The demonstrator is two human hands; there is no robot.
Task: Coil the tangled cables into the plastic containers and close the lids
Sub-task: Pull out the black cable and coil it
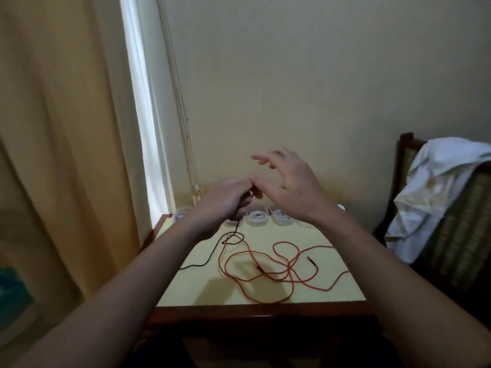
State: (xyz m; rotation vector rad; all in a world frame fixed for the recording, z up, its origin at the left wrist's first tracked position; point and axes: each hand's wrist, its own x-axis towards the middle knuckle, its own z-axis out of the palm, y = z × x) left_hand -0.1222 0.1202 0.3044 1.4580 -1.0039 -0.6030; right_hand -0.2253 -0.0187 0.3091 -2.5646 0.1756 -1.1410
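Coiling step, black cable [212, 257]: left hand [225, 199] pinches its upper end above the bench [186, 288]; right hand [288, 181] spread, holding nothing. Red cable [265, 272] lies loose (crossing the black one); next, probably wrap loops, then drop into a container [256, 217].

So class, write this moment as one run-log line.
left hand: closed on black cable | right hand: fingers spread, empty | orange cable: tangled on table | containers: far edge

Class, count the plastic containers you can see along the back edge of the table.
3 clearly: one at the back left corner, one in the middle, one just right of it. More may be hidden behind the hands.
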